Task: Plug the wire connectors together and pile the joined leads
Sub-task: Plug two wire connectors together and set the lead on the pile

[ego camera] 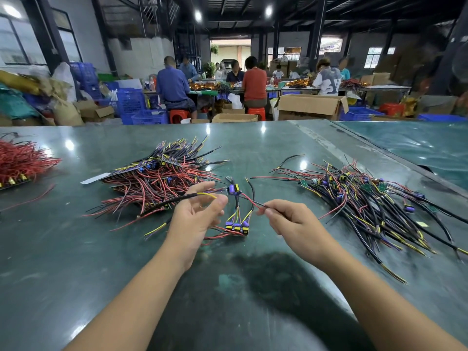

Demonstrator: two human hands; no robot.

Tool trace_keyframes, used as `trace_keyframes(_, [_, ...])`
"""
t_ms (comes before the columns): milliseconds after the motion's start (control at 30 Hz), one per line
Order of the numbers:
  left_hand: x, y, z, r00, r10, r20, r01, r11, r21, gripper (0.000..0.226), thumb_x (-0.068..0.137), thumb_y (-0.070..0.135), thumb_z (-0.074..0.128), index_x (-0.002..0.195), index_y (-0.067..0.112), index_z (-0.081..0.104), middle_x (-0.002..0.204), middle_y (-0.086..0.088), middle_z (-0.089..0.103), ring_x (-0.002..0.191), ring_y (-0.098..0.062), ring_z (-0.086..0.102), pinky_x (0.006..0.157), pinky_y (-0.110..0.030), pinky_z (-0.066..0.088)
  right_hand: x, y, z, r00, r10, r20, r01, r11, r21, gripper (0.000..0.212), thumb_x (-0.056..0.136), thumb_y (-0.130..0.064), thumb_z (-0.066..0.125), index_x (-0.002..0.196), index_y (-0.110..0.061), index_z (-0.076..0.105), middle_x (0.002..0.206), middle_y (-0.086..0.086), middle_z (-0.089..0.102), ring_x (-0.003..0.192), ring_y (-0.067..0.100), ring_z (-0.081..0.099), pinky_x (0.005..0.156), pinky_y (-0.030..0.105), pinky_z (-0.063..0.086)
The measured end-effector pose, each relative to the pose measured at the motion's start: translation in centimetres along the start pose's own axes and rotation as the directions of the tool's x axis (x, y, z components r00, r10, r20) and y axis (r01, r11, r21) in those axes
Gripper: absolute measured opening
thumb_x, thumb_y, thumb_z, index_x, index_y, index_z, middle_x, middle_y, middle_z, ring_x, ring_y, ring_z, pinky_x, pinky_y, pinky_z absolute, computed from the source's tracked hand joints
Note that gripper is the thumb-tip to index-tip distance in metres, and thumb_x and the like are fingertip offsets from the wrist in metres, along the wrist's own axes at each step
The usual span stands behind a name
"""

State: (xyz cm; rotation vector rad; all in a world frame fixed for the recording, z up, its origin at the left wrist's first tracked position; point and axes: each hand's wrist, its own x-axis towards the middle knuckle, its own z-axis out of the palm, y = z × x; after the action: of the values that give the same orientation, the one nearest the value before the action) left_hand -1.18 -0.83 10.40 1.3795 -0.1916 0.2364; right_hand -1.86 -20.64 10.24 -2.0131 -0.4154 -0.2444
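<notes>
Right hand (288, 219) pinches thin lead (249, 200); left hand (196, 214) loosely holds black lead (177, 198), probably. Leads light, floppy; take near connectors (234, 190).

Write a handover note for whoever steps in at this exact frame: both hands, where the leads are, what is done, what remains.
Left hand: holds a black lead with a yellow tip, fingers loosely curled round it.
Right hand: pinches a red-and-black wire at the fingertips.
Between the hands, a small board with purple and yellow parts sits low over the green table; whether it touches is unclear.
Stacked bundle lies behind the left hand, loose pile of leads to the right, red wire heap at far left.
Done: cannot tell which pile is joined.
Left: join the held ends, pile them.
</notes>
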Motion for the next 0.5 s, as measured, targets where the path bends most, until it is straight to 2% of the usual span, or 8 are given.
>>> trace_keyframes(67, [0.0,-0.1,0.0,0.998,-0.01,0.055,0.014,0.997,-0.078,0.037,0.064,0.027,0.073,0.1,0.023,0.067,0.09,0.005,0.071,0.07,-0.008,0.063,0.061,-0.02,0.051,-0.1,0.0,-0.2,0.999,0.023,0.031,-0.024,1.0,0.013,0.026,0.097,-0.014,0.046,0.086,-0.024,0.068,0.057,-0.003,0.034,0.059,0.016,0.031,0.06,0.033,0.029])
trace_keyframes(133, [-0.1,-0.3,0.2,0.997,-0.035,0.074,0.046,0.989,-0.141,0.041,0.061,0.024,0.075,0.1,0.02,0.066,0.083,0.006,0.071,0.072,-0.009,0.064,0.061,-0.018,0.052,-0.3,0.0,-0.1,0.995,0.031,0.094,-0.033,0.999,0.018,0.025,0.098,-0.014,0.045,0.089,-0.021,0.067,0.054,-0.01,0.034,0.058,0.016,0.03,0.058,0.033,0.027])
trace_keyframes(267, [-0.3,-0.5,0.8,0.997,-0.073,0.02,0.076,0.98,-0.185,0.033,0.056,0.025,0.076,0.086,0.014,0.068,0.071,0.003,0.069,0.066,-0.01,0.064,0.058,-0.017,0.052,-0.7,-0.2,0.3,0.973,0.006,0.229,0.014,0.996,-0.087,0.021,0.099,-0.02,0.044,0.096,-0.018,0.065,0.053,-0.013,0.036,0.055,0.01,0.029,0.054,0.029,0.027])
trace_keyframes(367, [-0.1,-0.5,0.5,0.999,-0.053,-0.007,0.05,0.982,-0.182,0.028,0.055,0.025,0.077,0.076,0.011,0.066,0.068,0.0,0.07,0.061,-0.008,0.065,0.058,-0.017,0.052,-0.8,-0.3,0.6,0.97,-0.008,0.242,0.065,0.972,-0.226,0.017,0.098,-0.024,0.047,0.091,-0.023,0.062,0.053,-0.009,0.039,0.053,0.007,0.031,0.054,0.027,0.029])
trace_keyframes(500, [-0.1,-0.8,0.5,0.998,-0.063,0.023,0.065,0.991,-0.115,0.028,0.05,0.017,0.09,0.064,0.016,0.065,0.065,0.001,0.066,0.06,-0.009,0.06,0.063,-0.019,0.051,-0.9,-0.3,0.9,0.967,0.011,0.254,0.067,0.953,-0.296,0.008,0.098,-0.033,0.048,0.101,-0.03,0.055,0.05,-0.012,0.046,0.051,0.008,0.037,0.051,0.021,0.029])
